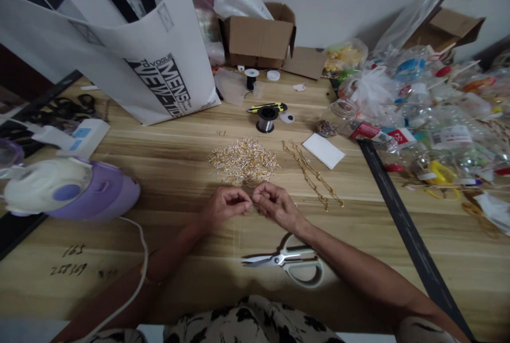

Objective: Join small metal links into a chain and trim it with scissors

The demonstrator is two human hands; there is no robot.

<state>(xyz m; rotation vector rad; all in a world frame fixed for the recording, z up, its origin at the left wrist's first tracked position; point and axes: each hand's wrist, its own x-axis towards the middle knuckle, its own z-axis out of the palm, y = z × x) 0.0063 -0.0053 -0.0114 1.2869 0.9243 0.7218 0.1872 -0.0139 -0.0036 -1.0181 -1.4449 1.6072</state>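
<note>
My left hand (229,205) and my right hand (277,205) meet fingertip to fingertip above the table, both pinched. Whatever lies between their fingers is too small to make out. Just beyond them spreads a pile of small gold and silver jewelry pieces (245,158). To the right of the pile, gold chains (311,173) are laid out in lengths. Below my right hand rests a pair of scissors (285,261) with pale handles, blades pointing left.
A spool of wire (266,120), a yellow utility knife (268,108) and a white folded paper (323,150) lie behind. At left stand a purple-white device (75,189) with a cord and a large bag (171,61). Plastic bottles (418,104) crowd the right; a cardboard box (258,37) sits at back.
</note>
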